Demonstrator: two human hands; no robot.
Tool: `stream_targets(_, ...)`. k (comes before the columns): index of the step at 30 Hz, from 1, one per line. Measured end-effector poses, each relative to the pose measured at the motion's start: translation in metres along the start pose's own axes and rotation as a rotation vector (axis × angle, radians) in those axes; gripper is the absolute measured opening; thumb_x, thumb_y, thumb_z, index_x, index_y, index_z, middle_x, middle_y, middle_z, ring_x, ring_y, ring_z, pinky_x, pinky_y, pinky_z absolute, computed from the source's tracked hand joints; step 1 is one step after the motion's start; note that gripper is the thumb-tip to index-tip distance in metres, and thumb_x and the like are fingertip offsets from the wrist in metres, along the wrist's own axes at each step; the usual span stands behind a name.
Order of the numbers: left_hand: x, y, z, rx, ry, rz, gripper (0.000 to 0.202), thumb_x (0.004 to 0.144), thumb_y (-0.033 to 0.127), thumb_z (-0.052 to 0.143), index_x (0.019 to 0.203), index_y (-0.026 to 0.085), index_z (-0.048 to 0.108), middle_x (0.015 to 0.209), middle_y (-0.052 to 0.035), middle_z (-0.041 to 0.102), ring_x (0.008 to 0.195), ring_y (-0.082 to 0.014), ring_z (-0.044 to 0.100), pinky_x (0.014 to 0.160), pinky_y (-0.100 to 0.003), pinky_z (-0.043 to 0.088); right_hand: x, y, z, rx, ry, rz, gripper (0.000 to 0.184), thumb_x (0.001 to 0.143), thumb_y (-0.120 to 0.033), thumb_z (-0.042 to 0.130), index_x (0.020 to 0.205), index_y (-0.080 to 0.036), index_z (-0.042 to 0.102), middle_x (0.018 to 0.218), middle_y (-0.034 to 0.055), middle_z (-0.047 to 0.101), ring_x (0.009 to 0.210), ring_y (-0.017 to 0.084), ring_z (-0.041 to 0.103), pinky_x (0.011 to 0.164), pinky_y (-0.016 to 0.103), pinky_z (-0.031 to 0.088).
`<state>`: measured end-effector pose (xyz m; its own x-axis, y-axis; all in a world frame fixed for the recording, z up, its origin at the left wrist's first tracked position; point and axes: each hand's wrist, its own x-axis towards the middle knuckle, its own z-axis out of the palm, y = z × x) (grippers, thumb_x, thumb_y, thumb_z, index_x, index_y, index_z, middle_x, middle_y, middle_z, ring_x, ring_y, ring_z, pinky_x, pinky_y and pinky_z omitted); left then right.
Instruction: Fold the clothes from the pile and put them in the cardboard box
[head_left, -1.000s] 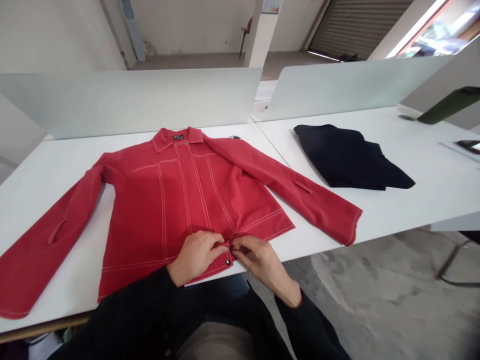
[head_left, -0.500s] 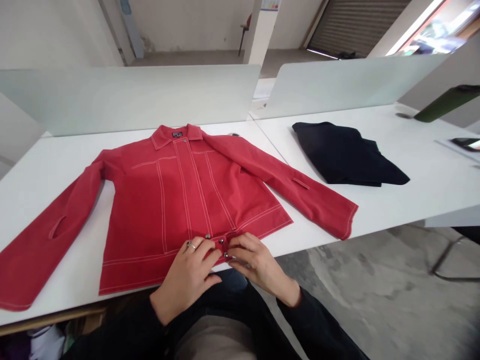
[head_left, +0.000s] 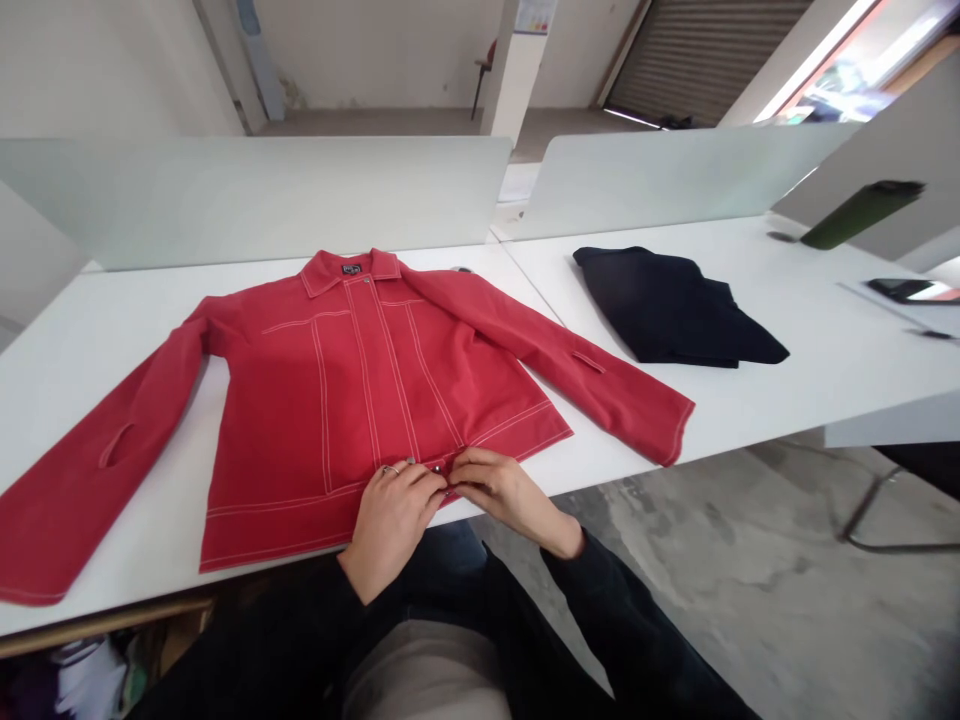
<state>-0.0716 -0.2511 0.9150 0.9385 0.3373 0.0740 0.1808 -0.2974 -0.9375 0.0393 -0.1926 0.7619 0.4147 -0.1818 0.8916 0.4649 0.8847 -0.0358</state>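
A red jacket with white stitching lies flat and face up on the white table, sleeves spread to both sides, collar at the far end. My left hand and my right hand meet at the front hem, near the table's edge. Both pinch the hem band at the centre placket, where small metal snaps show between the fingers. A ring sits on a left finger. Both forearms wear black sleeves.
A folded dark garment lies to the right on the adjoining table. Frosted divider panels stand along the back. A green bottle and a phone lie at the far right. Concrete floor lies below right.
Both hands stayed at the jacket's hem, shifting their grip. Half a second ago the flap was folded back with snaps exposed; now the fingers press closer together over it. The view drifted slightly.
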Motion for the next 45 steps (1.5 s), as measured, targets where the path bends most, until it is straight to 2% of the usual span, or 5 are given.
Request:
stream_targets(11,-0.006,0.009,0.016,0.177,0.242,0.123,0.009,0.089,0.018,0.059,0.089,0.023,0.065,0.086,0.0021,0.067,0.078,-0.0163,0.062,0.064,-0.029,0.045,-0.014,0.004,0.013,0.048,0.117,0.027,0.017,0.093,-0.02,0.053,0.083,-0.016,0.066,0.087,0.0066,0.062,0.08,0.016,0.061,0.073,0.028,0.053)
stream_targets(21,-0.019,0.023,0.026,0.497,0.385,0.309,0.019,0.088,0.007,0.048,0.096,0.012,0.064,0.089,-0.0041,0.066,0.081,-0.0173,0.06,0.066,-0.029,0.048,-0.013,0.0,0.009,0.089,0.107,0.03,0.016,0.093,-0.015,0.054,0.083,-0.015,0.067,0.089,0.0068,0.063,0.082,0.016,0.062,0.074,0.026,0.053)
stream_targets(28,-0.023,0.027,0.03,0.495,0.397,0.26,0.026,0.089,0.006,0.044,0.105,0.01,0.065,0.096,-0.0051,0.069,0.087,-0.0178,0.061,0.07,-0.029,0.05,-0.014,0.002,0.008,0.089,0.103,0.025,0.015,0.091,-0.014,0.055,0.083,-0.016,0.067,0.089,0.0062,0.064,0.082,0.015,0.062,0.072,0.026,0.053)
stream_targets(35,-0.06,-0.016,0.004,0.283,0.346,0.164,0.026,0.092,0.015,0.05,0.115,0.016,0.062,0.113,-0.0064,0.067,0.106,-0.0214,0.057,0.095,-0.038,0.047,-0.015,-0.028,0.022,-0.022,0.354,-0.048,0.01,0.089,-0.013,0.057,0.091,-0.019,0.065,0.09,0.0062,0.065,0.082,0.016,0.06,0.07,0.029,0.052)
stream_targets(45,-0.09,-0.056,-0.006,0.223,0.351,0.08,0.014,0.09,0.028,0.057,0.097,0.019,0.066,0.106,-0.0054,0.068,0.099,-0.0225,0.059,0.084,-0.037,0.049,0.017,-0.045,0.061,-0.115,-0.037,-0.18,0.018,0.088,-0.022,0.063,0.103,-0.014,0.066,0.105,0.0093,0.066,0.098,0.022,0.056,0.088,0.037,0.051)
